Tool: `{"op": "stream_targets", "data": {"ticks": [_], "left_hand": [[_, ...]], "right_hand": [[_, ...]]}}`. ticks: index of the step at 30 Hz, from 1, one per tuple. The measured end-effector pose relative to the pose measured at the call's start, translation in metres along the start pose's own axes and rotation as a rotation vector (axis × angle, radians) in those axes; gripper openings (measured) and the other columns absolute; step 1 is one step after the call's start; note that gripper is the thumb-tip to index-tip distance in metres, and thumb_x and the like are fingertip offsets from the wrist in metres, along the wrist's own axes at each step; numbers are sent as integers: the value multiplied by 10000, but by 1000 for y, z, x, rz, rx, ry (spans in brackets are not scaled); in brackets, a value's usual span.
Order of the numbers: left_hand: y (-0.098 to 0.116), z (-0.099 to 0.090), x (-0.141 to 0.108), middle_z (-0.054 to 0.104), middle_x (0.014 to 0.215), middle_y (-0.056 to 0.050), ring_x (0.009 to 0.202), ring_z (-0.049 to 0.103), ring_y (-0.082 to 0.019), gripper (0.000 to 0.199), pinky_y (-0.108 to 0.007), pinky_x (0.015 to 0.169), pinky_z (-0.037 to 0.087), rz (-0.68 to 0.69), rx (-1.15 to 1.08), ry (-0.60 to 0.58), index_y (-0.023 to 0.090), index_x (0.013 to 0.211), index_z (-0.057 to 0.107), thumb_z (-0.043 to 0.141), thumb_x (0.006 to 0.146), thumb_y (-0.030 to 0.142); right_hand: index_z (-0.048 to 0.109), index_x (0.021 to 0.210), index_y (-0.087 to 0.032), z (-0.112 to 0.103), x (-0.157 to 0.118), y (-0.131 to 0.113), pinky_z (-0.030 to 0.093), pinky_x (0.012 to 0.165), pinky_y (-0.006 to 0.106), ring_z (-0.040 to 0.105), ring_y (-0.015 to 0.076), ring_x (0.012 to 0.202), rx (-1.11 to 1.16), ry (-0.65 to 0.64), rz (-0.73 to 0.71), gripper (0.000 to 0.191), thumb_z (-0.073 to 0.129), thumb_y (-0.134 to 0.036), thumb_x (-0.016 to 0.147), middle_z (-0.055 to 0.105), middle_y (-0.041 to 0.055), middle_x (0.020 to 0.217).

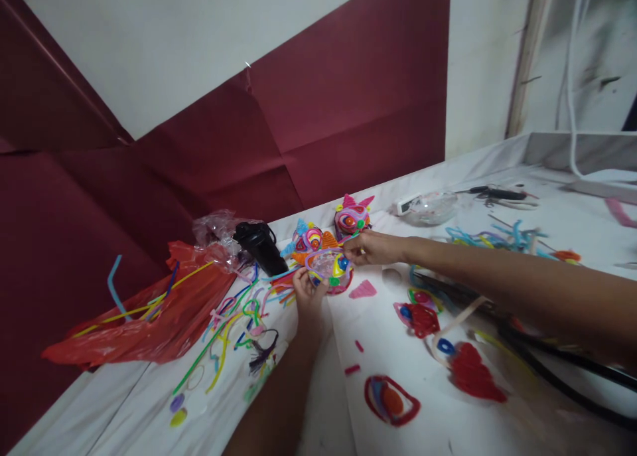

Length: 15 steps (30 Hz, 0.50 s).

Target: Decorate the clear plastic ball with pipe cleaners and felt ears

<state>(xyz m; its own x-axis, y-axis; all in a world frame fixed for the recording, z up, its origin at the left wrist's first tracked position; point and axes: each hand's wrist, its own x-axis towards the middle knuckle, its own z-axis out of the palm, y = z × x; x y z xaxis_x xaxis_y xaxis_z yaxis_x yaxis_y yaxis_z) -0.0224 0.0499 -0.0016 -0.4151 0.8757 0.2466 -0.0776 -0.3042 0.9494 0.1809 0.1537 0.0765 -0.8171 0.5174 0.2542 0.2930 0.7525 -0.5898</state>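
A clear round piece (322, 265) with a lilac rim and blue, yellow, green and red coiled decorations is held between my two hands. My left hand (309, 290) grips its lower left edge, fingers curled. At its upper right edge, my right hand (367, 247) pinches the rim. Just behind it sits an orange and blue decorated piece (309, 238), and a pink decorated piece (352, 218) with pointed tips stands farther back. A pink cut shape (363, 289) lies on the white sheet below my right hand.
A black bottle (261, 247) and a red plastic bag (169, 310) are at the left, near loose coloured stems (223, 350). Red heart-like shapes (475, 373) and an eye-shaped piece (392, 401) lie in front. Pliers (502, 194) and scissors-like black handles (557, 363) are at right.
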Motion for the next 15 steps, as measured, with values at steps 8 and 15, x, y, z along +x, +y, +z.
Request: {"op": "stream_targets", "data": {"ticks": [8, 15], "left_hand": [[-4, -1, 2, 637, 1172, -61, 1084, 640, -208, 594, -351, 925, 504, -2, -18, 10, 251, 1145, 480, 787, 640, 311], [-5, -1, 1, 637, 1194, -77, 1089, 638, -211, 582, -356, 942, 488, 30, -25, -26, 246, 1154, 465, 777, 666, 299]], "right_hand": [[513, 690, -187, 2, -2, 2, 344, 623, 231, 414, 108, 625, -47, -59, -98, 144, 517, -117, 816, 459, -45, 661], [507, 732, -185, 0, 3, 8, 378, 646, 230, 437, 115, 668, -44, -80, -100, 93, 511, -118, 797, 489, -26, 721]]}}
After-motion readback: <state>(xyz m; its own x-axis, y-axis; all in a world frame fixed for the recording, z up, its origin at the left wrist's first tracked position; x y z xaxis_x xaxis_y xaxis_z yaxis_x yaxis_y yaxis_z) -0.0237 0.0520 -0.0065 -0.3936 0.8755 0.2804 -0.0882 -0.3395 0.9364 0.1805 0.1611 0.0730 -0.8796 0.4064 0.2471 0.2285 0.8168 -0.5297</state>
